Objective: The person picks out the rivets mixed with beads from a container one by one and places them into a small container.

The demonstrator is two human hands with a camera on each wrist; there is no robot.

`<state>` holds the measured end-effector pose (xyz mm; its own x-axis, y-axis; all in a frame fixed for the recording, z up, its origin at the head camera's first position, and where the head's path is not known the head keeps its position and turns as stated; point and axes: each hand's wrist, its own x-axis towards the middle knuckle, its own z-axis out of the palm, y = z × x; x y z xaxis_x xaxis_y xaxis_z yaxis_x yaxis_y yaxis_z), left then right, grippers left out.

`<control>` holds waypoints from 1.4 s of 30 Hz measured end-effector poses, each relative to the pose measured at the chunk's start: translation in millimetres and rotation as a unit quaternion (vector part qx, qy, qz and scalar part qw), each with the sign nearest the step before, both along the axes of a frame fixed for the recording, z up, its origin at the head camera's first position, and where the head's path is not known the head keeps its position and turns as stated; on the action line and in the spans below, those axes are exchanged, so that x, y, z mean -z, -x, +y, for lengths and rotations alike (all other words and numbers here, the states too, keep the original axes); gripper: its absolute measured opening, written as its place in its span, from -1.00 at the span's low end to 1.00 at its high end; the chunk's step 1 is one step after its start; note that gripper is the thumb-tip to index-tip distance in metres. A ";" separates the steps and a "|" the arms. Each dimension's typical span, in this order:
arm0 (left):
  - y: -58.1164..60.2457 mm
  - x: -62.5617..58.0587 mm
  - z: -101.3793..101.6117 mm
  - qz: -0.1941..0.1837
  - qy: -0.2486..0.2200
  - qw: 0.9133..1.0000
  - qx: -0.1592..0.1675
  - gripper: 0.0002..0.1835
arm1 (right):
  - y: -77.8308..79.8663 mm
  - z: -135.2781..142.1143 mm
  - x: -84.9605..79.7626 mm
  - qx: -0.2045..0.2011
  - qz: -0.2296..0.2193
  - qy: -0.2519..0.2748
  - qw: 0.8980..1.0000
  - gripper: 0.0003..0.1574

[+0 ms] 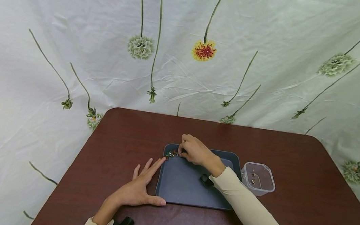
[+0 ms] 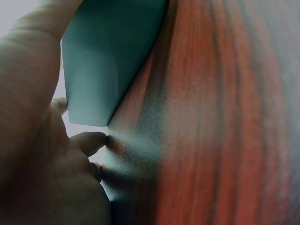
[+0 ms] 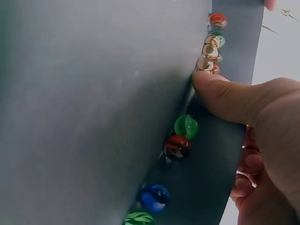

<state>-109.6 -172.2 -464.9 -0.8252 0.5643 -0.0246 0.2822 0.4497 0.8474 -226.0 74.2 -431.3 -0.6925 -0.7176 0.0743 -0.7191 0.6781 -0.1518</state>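
Note:
A blue-grey tray [image 1: 186, 183] lies in front of me. My left hand [image 1: 136, 191] has its fingers spread straight along the tray's left side, index tip by the far left corner and thumb by the near one. At the far rim is my right hand [image 1: 198, 153], fingers curled, its thumb [image 3: 222, 96] right against small gold pieces [image 3: 210, 50] lying among glass marbles [image 1: 171, 154]. A dark red marble [image 3: 177, 147], a green one and a blue marble [image 3: 155, 197] line the same edge. I cannot tell whether the right fingertips pinch a piece.
To the tray's right stands a clear plastic box [image 1: 267, 191] with a few small gold pieces inside. The brown wooden table [image 1: 132, 132] extends around both. A white cloth with printed flowers [image 1: 177, 58] hangs behind its far edge.

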 end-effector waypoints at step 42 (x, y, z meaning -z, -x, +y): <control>0.9 1.2 -0.3 -0.004 -0.005 1.000 -0.001 0.28 | -38.4 98.4 -51.9 0.082 0.016 0.115 0.990 -0.96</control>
